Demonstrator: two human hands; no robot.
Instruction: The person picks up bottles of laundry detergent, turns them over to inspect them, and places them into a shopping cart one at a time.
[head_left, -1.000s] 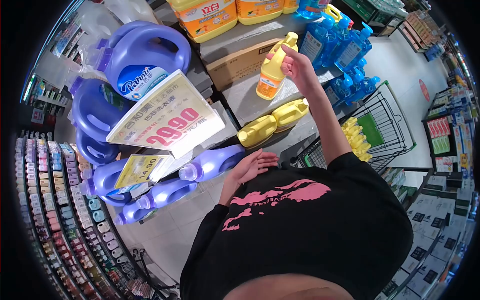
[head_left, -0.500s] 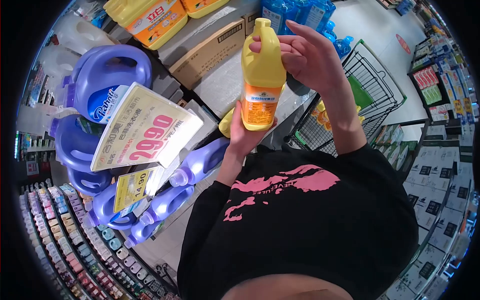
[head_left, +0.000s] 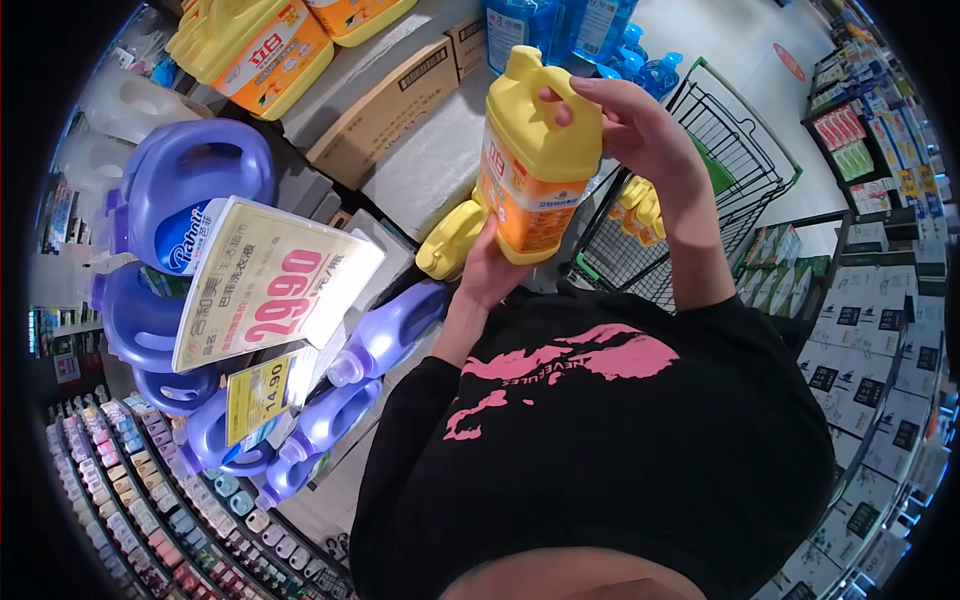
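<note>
Two hands are on one yellow detergent bottle (head_left: 530, 160), which I hold tilted in the air in front of my chest, above the grey shelf surface (head_left: 430, 170) and just left of the wire shopping cart (head_left: 700, 180). My right hand (head_left: 640, 135) is closed on the moulded handle near the cap, fingers hooked through the loop, and my left hand (head_left: 490, 270) cups the base from below with the palm pressed to the orange label.

As I see it, the weak point is the base: my left hand only props it and does not wrap it, so if that palm slides on the smooth label the whole weight swings from the handle and could twist out of my right fingers. A fall from here would likely land on the lying yellow bottle (head_left: 450, 240) on the shelf edge or bounce towards the cart rim. Tilted like this, a loose cap could also seep; I cannot tell how tight it is. On the left, the big price sign (head_left: 270, 280) and the purple jugs (head_left: 190, 190) stand near enough that a wide elbow swing might knock them.
</note>
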